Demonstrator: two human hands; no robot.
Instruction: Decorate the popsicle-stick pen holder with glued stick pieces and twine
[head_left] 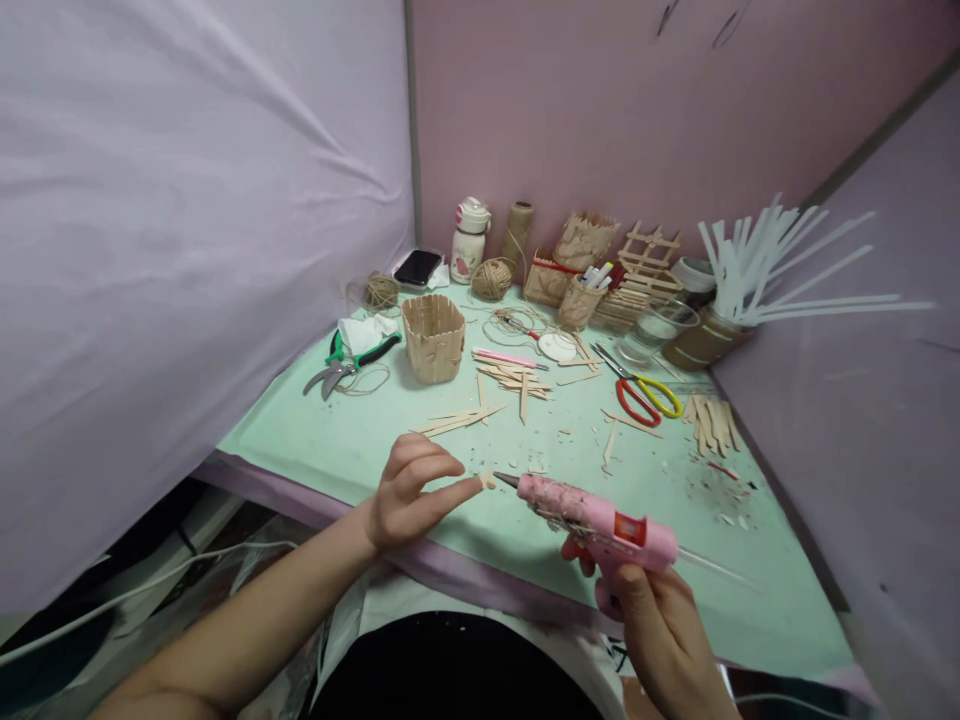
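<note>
My right hand (654, 612) is wrapped round the handle of a pink hot glue gun (581, 512), with a clear glue stick (720, 568) poking out of its back. The metal nozzle points left. Just off its tip, a small pale wood piece (487, 481) sits at the fingertips of my left hand (415, 492), index finger and thumb together. Whether nozzle and wood touch, I cannot tell. Beyond my hands stands a six-sided cup of wooden sticks (433, 345), upright. Loose wooden sticks (517, 378) lie near the cup.
Green-handled pruning shears (349, 362) lie at left, scissors (637, 388) at right. Along the back are a white bottle (469, 240), a twine ball (492, 279), a phone (418, 267) and a container of glue sticks (705, 340). Wood scraps litter the green tabletop (555, 455).
</note>
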